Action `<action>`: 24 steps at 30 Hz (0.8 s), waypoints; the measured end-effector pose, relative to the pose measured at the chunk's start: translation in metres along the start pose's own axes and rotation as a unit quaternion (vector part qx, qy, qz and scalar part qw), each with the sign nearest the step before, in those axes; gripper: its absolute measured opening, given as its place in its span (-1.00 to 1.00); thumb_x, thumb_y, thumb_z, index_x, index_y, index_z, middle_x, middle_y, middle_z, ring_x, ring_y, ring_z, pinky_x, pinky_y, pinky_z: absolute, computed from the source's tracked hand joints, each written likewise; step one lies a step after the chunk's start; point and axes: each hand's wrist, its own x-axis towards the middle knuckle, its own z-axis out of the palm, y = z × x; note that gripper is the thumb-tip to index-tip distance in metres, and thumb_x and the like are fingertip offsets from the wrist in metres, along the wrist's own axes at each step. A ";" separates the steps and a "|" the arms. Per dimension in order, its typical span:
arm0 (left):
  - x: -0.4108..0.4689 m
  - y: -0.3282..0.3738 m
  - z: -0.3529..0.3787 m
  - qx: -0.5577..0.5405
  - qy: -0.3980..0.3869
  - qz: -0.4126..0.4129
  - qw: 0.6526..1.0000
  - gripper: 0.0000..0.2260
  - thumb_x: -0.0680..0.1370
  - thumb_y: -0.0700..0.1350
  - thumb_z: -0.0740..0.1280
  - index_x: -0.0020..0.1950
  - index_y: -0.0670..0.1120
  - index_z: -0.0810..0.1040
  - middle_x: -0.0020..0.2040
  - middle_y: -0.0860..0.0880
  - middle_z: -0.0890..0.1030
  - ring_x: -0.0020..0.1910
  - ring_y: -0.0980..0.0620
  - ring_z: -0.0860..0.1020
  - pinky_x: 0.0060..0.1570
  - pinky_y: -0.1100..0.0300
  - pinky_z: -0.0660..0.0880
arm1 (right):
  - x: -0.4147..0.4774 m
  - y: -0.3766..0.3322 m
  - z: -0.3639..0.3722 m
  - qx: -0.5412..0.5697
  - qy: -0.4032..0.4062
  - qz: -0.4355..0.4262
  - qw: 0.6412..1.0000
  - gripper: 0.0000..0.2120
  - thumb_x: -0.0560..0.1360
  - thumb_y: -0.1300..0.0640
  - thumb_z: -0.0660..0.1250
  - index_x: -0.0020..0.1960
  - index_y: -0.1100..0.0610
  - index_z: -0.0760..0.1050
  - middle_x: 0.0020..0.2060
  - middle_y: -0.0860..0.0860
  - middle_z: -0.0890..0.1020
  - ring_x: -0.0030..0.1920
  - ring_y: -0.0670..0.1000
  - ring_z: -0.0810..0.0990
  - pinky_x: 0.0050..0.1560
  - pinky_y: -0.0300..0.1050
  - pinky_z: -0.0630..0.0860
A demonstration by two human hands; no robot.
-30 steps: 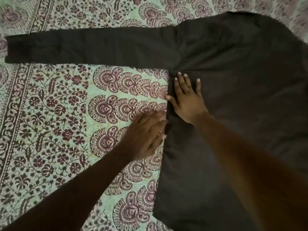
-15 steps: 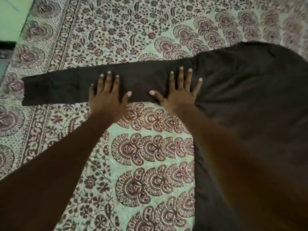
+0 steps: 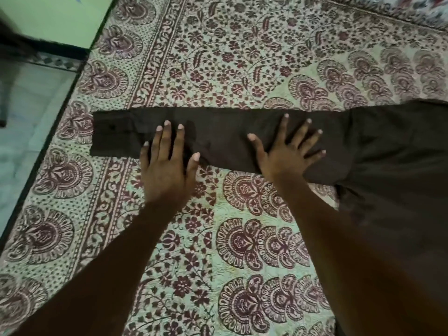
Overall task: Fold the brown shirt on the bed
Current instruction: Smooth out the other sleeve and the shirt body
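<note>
The brown shirt [image 3: 400,154] lay on the bed [image 3: 242,57], 1 sleeve [image 3: 218,134] stretched out; left hand [image 3: 167,170] and right hand [image 3: 288,156] pressed it flat, each grip spread; folding seemed barely begun.

A pale green wall [image 3: 55,18] fills the upper left corner, closed at its foot by a dark skirting band [image 3: 48,48]. Below it lies a floor [image 3: 26,105] of pale grey-blue tiles, with a narrow patterned strip of tile [image 3: 55,61] along the wall. A dark, blurred object [image 3: 3,98] stands at the left edge, too unclear to name. The bed [image 3: 31,175] shows a dark edge running diagonally beside the floor. Its bedspread [image 3: 242,57] is pale green, printed in maroon with flowers, vines, fan-shaped motifs and a scrolling border band [image 3: 155,59]. A different floral cloth [image 3: 426,7] peeks in at the top right. The light is dim and even.
</note>
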 end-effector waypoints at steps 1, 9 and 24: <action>0.001 0.000 0.001 0.001 0.005 -0.013 1.000 -0.42 0.71 0.22 -0.03 0.67 -0.03 0.16 0.69 -0.09 0.13 0.67 -0.09 0.08 0.60 -0.15 0.02 | -0.002 -0.015 0.001 -0.012 -0.014 -0.040 0.999 0.04 0.37 -0.68 -0.26 0.68 -0.10 -0.18 0.65 0.24 -0.21 0.61 0.38 -0.31 0.44 0.63 -0.24; 0.009 -0.021 -0.013 -0.033 0.046 -0.091 0.994 -0.48 0.71 0.15 0.02 0.64 -0.04 0.23 0.69 -0.05 0.13 0.67 -0.04 0.04 0.61 -0.15 -0.07 | -0.021 -0.074 0.013 0.000 -0.037 -0.262 0.964 -0.13 0.43 -0.59 -0.39 0.66 -0.27 -0.16 0.69 0.05 -0.18 0.66 0.17 -0.30 0.54 0.48 -0.25; 0.036 -0.099 -0.051 -0.190 0.080 -0.266 0.942 -0.45 0.52 -0.07 0.45 0.46 -0.20 0.39 0.37 -0.24 0.49 0.36 -0.30 0.41 0.32 -0.22 0.40 | -0.062 -0.173 0.031 -0.050 -0.056 -0.303 0.950 0.09 0.36 -0.65 -0.35 0.69 0.00 -0.20 0.66 0.18 -0.25 0.63 0.30 -0.35 0.49 0.53 -0.30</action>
